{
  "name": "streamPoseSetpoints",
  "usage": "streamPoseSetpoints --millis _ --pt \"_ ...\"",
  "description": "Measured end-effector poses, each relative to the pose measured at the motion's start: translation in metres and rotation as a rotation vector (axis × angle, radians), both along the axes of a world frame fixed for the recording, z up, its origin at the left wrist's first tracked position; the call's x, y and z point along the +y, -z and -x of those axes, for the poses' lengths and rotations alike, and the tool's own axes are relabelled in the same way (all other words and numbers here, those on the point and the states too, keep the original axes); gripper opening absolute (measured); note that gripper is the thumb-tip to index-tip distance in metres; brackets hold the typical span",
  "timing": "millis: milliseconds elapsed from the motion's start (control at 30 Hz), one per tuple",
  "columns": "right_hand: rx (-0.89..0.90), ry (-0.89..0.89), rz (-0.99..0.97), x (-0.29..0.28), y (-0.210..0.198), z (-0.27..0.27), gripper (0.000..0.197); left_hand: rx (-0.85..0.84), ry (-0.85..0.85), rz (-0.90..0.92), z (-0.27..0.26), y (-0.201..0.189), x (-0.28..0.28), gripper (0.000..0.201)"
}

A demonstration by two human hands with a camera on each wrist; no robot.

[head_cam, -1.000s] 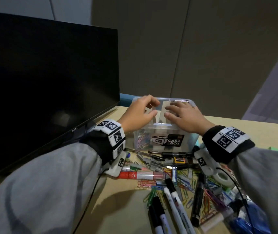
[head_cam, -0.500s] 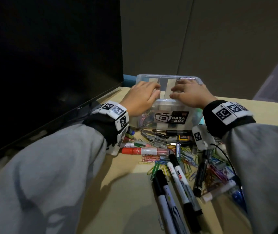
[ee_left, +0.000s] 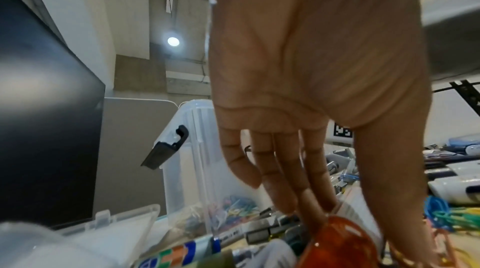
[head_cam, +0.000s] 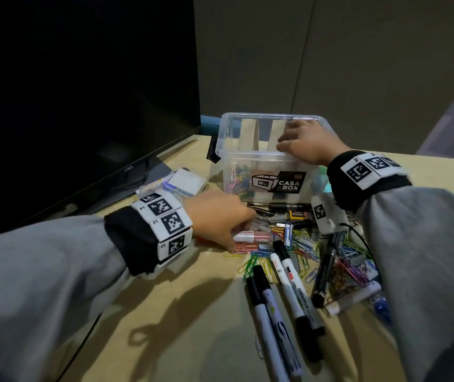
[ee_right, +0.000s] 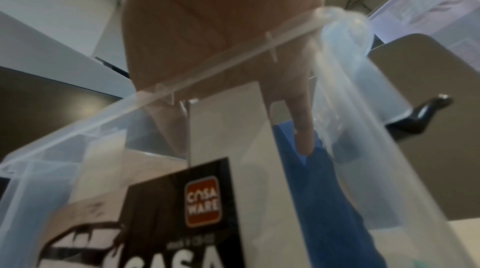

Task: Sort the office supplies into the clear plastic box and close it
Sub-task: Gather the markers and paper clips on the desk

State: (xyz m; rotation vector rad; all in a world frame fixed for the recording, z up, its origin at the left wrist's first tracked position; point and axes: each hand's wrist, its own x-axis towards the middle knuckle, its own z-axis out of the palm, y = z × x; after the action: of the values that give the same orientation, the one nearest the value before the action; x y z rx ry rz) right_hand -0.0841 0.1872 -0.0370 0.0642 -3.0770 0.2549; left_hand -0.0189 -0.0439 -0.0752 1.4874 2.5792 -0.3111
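The clear plastic box (head_cam: pixel 247 117) stands open at the back of the table, with cardboard dividers and some coloured paper clips inside. My right hand (head_cam: pixel 289 144) rests on its near right rim, and in the right wrist view its fingers (ee_right: pixel 298 128) hang straight down inside the box (ee_right: pixel 207 63). My left hand (head_cam: pixel 236 235) is down on the pile in front of the box. There it pinches a red-capped marker (head_cam: pixel 250 237) between fingers and thumb. The left wrist view shows the fingers (ee_left: pixel 319 200) behind the red cap (ee_left: pixel 337 241), with the box (ee_left: pixel 182 169) beyond.
A dark monitor (head_cam: pixel 82 92) fills the left side. A small clear case (head_cam: pixel 184 180) lies beside the box, whose black latch (head_cam: pixel 214 150) sticks out to the left. Several markers (head_cam: pixel 289 285) and many coloured paper clips (head_cam: pixel 300 244) cover the table near my right arm.
My left hand has left the box rim and come down onto the pile, taking hold of the red-capped marker. My right hand has stayed on the box.
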Motion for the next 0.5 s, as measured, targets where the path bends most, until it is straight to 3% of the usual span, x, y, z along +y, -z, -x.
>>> streamPoseSetpoints --millis 200,333,400,500 --pt "-0.001 0.004 -0.004 -0.004 -0.005 -0.007 0.041 -0.118 -0.090 -0.024 0.003 0.001 0.001 0.026" --pt "0.005 0.010 0.040 -0.005 -0.007 -0.009 0.041 -0.382 -0.156 -0.221 0.012 -0.026 -0.001 0.022" --pt "0.035 0.005 0.138 -0.002 -0.007 -0.007 0.040 -0.475 -0.202 -0.394 0.019 -0.047 -0.002 0.022" --pt "0.071 0.011 0.255 0.001 -0.007 -0.007 0.039 -0.600 -0.356 -0.815 0.031 -0.066 0.000 0.026"
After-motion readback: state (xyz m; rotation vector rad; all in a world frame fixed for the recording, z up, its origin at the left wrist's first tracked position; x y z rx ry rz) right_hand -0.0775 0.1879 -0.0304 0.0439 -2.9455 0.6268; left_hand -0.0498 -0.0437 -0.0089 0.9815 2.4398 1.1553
